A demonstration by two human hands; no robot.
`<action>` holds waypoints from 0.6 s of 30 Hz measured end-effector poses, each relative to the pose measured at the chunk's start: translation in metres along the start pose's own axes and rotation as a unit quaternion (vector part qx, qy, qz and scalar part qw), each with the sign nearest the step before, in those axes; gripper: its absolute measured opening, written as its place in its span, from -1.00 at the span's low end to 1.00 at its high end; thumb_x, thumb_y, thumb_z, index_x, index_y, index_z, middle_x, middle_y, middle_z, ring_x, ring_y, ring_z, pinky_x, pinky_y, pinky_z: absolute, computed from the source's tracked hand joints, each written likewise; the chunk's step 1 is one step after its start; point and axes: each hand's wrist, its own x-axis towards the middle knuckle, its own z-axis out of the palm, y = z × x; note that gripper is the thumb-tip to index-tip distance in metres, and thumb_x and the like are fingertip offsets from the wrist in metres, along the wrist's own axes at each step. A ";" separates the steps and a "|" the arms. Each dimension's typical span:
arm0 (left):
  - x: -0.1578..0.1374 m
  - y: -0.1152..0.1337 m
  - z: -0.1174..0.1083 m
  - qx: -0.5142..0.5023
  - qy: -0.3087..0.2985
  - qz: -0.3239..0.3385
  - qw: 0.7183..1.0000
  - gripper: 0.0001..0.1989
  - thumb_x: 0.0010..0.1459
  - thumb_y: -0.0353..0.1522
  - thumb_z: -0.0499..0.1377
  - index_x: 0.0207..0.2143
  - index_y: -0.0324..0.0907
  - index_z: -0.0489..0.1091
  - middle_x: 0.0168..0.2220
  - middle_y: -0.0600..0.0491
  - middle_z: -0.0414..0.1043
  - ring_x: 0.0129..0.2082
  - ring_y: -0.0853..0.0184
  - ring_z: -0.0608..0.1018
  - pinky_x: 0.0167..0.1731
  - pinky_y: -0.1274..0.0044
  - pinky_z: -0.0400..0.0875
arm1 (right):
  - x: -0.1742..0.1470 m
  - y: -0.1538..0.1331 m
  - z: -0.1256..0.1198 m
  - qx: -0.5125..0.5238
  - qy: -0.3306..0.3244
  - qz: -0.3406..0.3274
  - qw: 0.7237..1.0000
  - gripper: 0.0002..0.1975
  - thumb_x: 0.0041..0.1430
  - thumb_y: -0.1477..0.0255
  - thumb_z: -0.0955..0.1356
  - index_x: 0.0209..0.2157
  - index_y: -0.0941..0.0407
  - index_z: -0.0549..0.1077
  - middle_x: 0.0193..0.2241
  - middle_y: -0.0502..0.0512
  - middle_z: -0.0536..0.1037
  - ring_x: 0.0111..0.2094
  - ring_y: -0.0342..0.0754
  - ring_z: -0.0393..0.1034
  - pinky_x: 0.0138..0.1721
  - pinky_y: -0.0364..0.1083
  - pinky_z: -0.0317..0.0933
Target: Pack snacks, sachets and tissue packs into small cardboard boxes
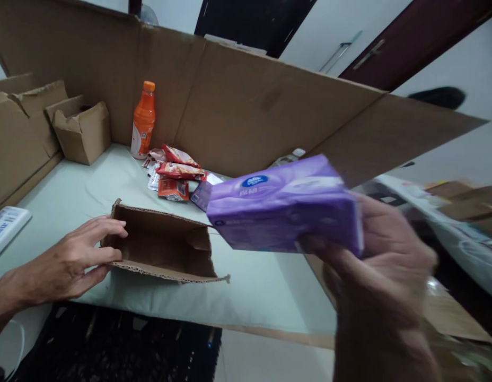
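My right hand [385, 260] is closed round the right end of a purple tissue pack [265, 217], slightly blurred by motion. The pack is held in the air over the table, right of an open cardboard box [162, 241]. No contents show inside that box, and its rim is torn and uneven. At the box's left end is my left hand [81, 254], its fingers hooked over the edge and the thumb low at the near side. Behind the pack lies a pile of small snack packets [178, 171], some red and some white, partly covered by it.
An orange bottle [143, 122] stands against the tall cardboard wall [238, 95]. Further cardboard boxes [82, 130] are at the back left. A white power strip [7, 228] lies at the left edge. Behind the pack a clear bottle [289, 157] partly shows.
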 end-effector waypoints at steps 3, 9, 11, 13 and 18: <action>-0.001 0.005 0.004 0.007 0.038 0.004 0.999 -0.74 0.26 -0.61 0.10 -0.13 -0.17 0.48 0.06 -0.17 0.41 0.18 0.09 0.48 0.07 0.31 0.55 | 0.004 -0.050 0.013 0.016 -0.111 -0.103 0.988 -0.54 0.11 0.37 0.50 0.07 -0.07 0.48 -0.04 0.12 0.59 -0.08 0.14 0.53 -0.21 0.06 0.47; -0.011 0.014 0.008 0.053 0.045 -0.008 0.998 -0.74 0.17 -0.60 0.16 -0.18 -0.16 0.52 0.05 -0.15 0.40 0.14 0.06 0.47 0.28 0.03 0.33 | 0.008 -0.076 0.085 -0.112 -0.350 -0.213 0.905 -0.54 0.05 0.55 0.39 0.04 0.11 0.41 -0.01 0.24 0.57 -0.02 0.11 0.49 -0.05 0.06 0.42; -0.012 0.014 0.007 0.073 0.041 -0.008 0.996 -0.74 0.14 -0.60 0.17 -0.19 -0.15 0.52 0.06 -0.15 0.41 0.14 0.06 0.48 0.34 -0.03 0.21 | 0.005 -0.079 0.108 -0.180 -0.405 -0.205 0.873 -0.58 0.05 0.54 0.41 0.00 0.16 0.41 -0.02 0.30 0.54 -0.04 0.14 0.46 -0.06 0.08 0.39; -0.011 0.011 0.006 0.090 0.046 0.004 0.995 -0.76 0.12 -0.58 0.18 -0.21 -0.16 0.52 0.09 -0.14 0.43 0.20 0.03 0.45 0.38 -0.04 0.12 | 0.004 -0.086 0.125 -0.229 -0.437 -0.193 0.848 -0.64 0.09 0.52 0.43 -0.05 0.19 0.41 -0.03 0.34 0.52 -0.05 0.15 0.43 -0.10 0.07 0.36; -0.006 0.005 0.005 0.075 0.060 0.035 0.995 -0.83 0.12 -0.52 0.22 -0.25 -0.14 0.50 0.09 -0.08 0.49 0.27 0.05 0.40 0.47 0.05 -0.07 | 0.005 -0.099 0.139 -0.243 -0.462 -0.197 0.830 -0.67 0.20 0.39 0.47 -0.07 0.21 0.40 -0.04 0.34 0.50 -0.04 0.14 0.40 -0.18 0.01 0.31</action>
